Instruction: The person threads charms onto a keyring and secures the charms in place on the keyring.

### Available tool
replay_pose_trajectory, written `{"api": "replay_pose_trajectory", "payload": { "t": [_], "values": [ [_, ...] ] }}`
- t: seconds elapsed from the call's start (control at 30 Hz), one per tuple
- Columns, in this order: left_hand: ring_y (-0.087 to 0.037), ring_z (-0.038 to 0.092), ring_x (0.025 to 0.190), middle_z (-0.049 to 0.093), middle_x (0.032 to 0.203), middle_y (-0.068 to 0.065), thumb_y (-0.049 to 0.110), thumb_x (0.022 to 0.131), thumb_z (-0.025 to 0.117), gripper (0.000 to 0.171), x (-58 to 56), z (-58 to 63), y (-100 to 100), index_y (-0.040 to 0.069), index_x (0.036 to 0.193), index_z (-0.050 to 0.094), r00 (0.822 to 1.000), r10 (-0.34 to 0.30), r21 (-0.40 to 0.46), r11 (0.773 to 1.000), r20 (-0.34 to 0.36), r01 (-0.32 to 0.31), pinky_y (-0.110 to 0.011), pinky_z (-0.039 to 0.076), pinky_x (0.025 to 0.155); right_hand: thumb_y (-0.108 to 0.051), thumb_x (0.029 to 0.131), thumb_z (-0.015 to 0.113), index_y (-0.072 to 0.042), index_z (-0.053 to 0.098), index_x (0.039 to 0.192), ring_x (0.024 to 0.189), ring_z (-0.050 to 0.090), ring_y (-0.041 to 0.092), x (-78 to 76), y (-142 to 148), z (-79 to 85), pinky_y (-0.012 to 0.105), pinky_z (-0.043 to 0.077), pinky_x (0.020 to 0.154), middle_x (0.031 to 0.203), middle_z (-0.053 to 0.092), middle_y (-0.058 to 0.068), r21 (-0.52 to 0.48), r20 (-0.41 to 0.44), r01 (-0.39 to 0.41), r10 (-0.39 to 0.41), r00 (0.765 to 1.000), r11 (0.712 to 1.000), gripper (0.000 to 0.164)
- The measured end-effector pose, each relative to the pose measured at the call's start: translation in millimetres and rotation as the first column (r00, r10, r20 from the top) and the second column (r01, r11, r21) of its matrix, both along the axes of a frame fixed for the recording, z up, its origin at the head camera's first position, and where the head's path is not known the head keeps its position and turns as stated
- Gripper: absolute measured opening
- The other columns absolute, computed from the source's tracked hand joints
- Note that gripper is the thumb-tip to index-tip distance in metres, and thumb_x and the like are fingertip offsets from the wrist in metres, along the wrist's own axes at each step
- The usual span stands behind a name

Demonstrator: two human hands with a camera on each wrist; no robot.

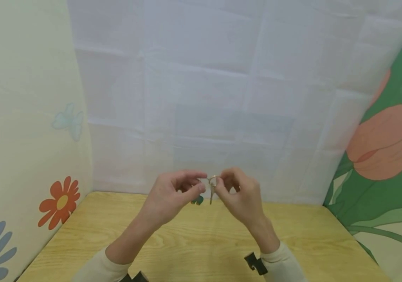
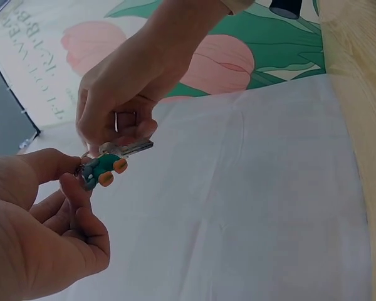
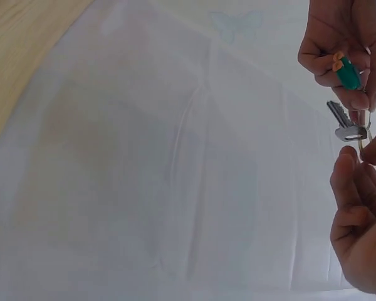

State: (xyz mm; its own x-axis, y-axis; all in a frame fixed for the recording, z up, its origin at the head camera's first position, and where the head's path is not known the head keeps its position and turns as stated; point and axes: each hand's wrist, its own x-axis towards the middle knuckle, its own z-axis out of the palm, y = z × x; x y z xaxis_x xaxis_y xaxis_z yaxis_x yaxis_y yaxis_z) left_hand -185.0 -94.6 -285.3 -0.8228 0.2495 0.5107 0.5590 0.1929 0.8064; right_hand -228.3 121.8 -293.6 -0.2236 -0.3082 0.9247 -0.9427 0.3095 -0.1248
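Both hands are raised over the far part of the table, close together. The right hand (image 1: pixel 244 194) pinches a thin metal key ring (image 1: pixel 213 177) between thumb and fingers. From that ring hangs a silver key (image 1: pixel 211 196), seen with its toothed blade (image 3: pixel 339 115) in the right wrist view. The left hand (image 1: pixel 172 196) pinches the short chain of a small keychain charm (image 2: pixel 103 167) by the ring. This charm is a green and grey figure with orange feet. Fingers partly hide where chain and ring meet.
A wood-grain table (image 1: pixel 201 250) lies beneath the hands. Behind it hangs a creased white cloth (image 1: pixel 201 98). Side panels carry a painted red flower (image 1: pixel 61 202) on the left and a pink tulip (image 1: pixel 391 143) on the right. Black straps (image 1: pixel 256 263) sit at the wrists.
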Motion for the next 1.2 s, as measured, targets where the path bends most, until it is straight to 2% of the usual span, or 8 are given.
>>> {"api": "replay_pose_trajectory", "payload": {
  "t": [0.13, 0.2, 0.3, 0.43, 0.6, 0.9, 1.13, 1.2],
  "values": [
    [-0.023, 0.065, 0.075, 0.072, 0.093, -0.001, 0.03, 0.098, 0.072, 0.03, -1.4, -1.8, -0.1, 0.018, 0.125, 0.073, 1.0, 0.001, 0.007, 1.0, 0.009, -0.001, -0.034, 0.052, 0.063, -0.01, 0.099, 0.063, -0.008, 0.063, 0.096, 0.063, 0.059, 0.01, 1.2, -1.0, -2.3, 0.026, 0.045, 0.056, 0.082, 0.068, -0.003, -0.021, 0.157, -0.017, 0.02, 0.987, 1.0, 0.004],
    [-0.025, 0.064, 0.075, 0.072, 0.094, -0.002, 0.03, 0.099, 0.071, 0.031, -3.0, -2.8, -0.6, 0.018, 0.127, 0.071, 1.0, 0.005, 0.019, 1.0, 0.025, -0.006, -0.032, 0.051, 0.062, -0.009, 0.102, 0.061, -0.01, 0.061, 0.098, 0.073, 0.066, 0.015, 1.5, -1.9, -3.6, 0.031, 0.05, 0.064, 0.089, 0.07, -0.001, -0.046, 0.293, -0.062, 0.073, 0.953, 0.997, 0.004],
    [-0.026, 0.061, 0.072, 0.071, 0.092, -0.003, 0.028, 0.101, 0.068, 0.029, -5.8, -4.9, -1.5, 0.017, 0.128, 0.069, 0.999, 0.003, 0.015, 1.0, 0.043, -0.003, -0.031, 0.048, 0.059, -0.013, 0.106, 0.057, -0.008, 0.057, 0.1, 0.086, 0.07, 0.023, 0.2, -3.3, -5.2, 0.037, 0.052, 0.075, 0.094, 0.072, 0.004, -0.109, 0.493, -0.149, 0.184, 0.851, 0.983, 0.008],
    [-0.024, 0.055, 0.068, 0.067, 0.09, -0.004, 0.028, 0.104, 0.062, 0.025, -9.5, -8.0, -2.0, 0.017, 0.126, 0.07, 0.999, -0.001, -0.023, 1.0, 0.047, 0.002, -0.032, 0.045, 0.057, -0.021, 0.108, 0.054, -0.004, 0.052, 0.104, 0.086, 0.066, 0.03, -3.1, -2.6, -6.7, 0.036, 0.05, 0.076, 0.09, 0.07, 0.013, -0.185, 0.641, -0.212, 0.281, 0.714, 0.96, 0.019],
    [-0.025, 0.051, 0.069, 0.062, 0.089, -0.005, 0.032, 0.107, 0.056, 0.022, -17.5, -12.7, -2.8, 0.022, 0.124, 0.067, 0.998, 0.034, -0.05, 0.998, 0.047, -0.032, -0.034, 0.043, 0.059, -0.026, 0.107, 0.058, -0.002, 0.053, 0.109, 0.079, 0.06, 0.036, -7.0, 3.5, -10.2, 0.035, 0.052, 0.073, 0.088, 0.061, 0.02, -0.241, 0.711, -0.262, 0.353, 0.607, 0.935, 0.024],
    [-0.026, 0.06, 0.074, 0.064, 0.095, -0.007, 0.028, 0.105, 0.061, 0.021, -50.4, -36.4, -7.9, 0.014, 0.121, 0.065, 0.997, -0.006, -0.018, 1.0, 0.076, 0.008, -0.032, 0.044, 0.057, -0.023, 0.101, 0.067, 0.005, 0.061, 0.112, 0.068, 0.055, 0.022, -38.2, 22.8, -33.2, 0.03, 0.049, 0.063, 0.089, 0.061, 0.02, -0.206, 0.797, -0.206, 0.286, 0.532, 0.957, 0.031],
    [-0.027, 0.069, 0.086, 0.068, 0.104, -0.006, 0.014, 0.103, 0.065, 0.019, -83.7, -72.6, -20.8, 0.009, 0.12, 0.068, 0.985, 0.066, -0.046, 0.997, 0.161, -0.059, -0.039, 0.052, 0.075, -0.02, 0.097, 0.074, -0.003, 0.07, 0.111, 0.07, 0.063, 0.025, -69.8, 22.4, -57.1, 0.033, 0.054, 0.064, 0.095, 0.071, 0.016, -0.018, 0.839, -0.083, 0.06, 0.541, 0.996, 0.022],
    [-0.027, 0.069, 0.088, 0.067, 0.106, -0.007, 0.012, 0.103, 0.064, 0.02, -90.0, -85.2, -22.5, 0.01, 0.122, 0.068, 0.974, 0.1, -0.067, 0.994, 0.203, -0.088, -0.04, 0.052, 0.077, -0.019, 0.097, 0.074, -0.002, 0.071, 0.109, 0.07, 0.063, 0.025, -79.2, 20.8, -67.1, 0.033, 0.053, 0.065, 0.091, 0.071, 0.013, 0.04, 0.854, -0.074, 0.004, 0.52, 0.996, 0.021]
  ]
}}
